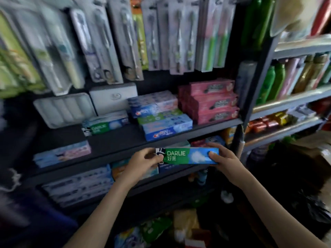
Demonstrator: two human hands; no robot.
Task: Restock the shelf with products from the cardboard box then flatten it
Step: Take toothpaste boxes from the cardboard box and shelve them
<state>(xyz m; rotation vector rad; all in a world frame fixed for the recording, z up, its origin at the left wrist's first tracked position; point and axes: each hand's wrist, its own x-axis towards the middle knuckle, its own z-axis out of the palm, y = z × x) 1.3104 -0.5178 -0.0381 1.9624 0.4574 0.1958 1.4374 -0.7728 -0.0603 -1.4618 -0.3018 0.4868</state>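
A green and blue Darlie toothpaste box point(186, 156) is held level in front of the dark shelf point(114, 140). My left hand point(143, 163) grips its left end and my right hand point(222, 158) grips its right end. A matching Darlie box point(105, 125) lies on the shelf above and to the left. The cardboard box point(320, 153) shows only as a brown edge at the far right.
Blue toothpaste boxes point(166, 127) and pink boxes point(215, 101) are stacked on the same shelf. Toothbrush packs point(114, 42) hang above. A metal rack point(293, 99) with bottles stands to the right. More packets point(157, 228) lie low between my forearms.
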